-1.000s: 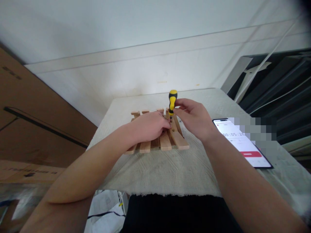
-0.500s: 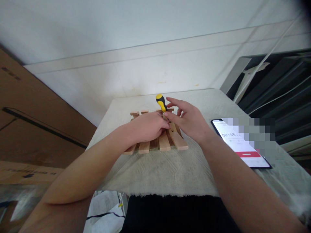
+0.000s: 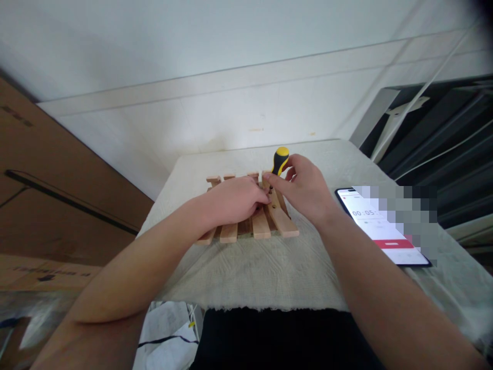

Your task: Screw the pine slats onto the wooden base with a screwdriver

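Note:
A small wooden slatted frame [image 3: 261, 226] lies on the cloth-covered table, several slats side by side. Across its middle rests my left hand [image 3: 241, 199], fingers curled down and closed on the slats; its fingertips are partly hidden. My right hand [image 3: 302, 187] grips a yellow-and-black screwdriver [image 3: 280, 160] low on its handle, thumb and fingers around it. The screwdriver stands nearly upright, leaning slightly right, over the rightmost slats. Its tip is close to my left fingertips near a dark screw or hole, and I cannot tell whether it touches.
A phone [image 3: 370, 226] with a running timer lies to the right on the table [image 3: 269, 277]. Behind stands a white wall [image 3: 231, 118]. Large cardboard [image 3: 57, 169] leans at the left, and dark panels [image 3: 442, 149] stand at the right.
The screwdriver has shifted right and now leans right instead of left. My right fingers, spread before, have closed around its handle. My left hand has stayed almost still.

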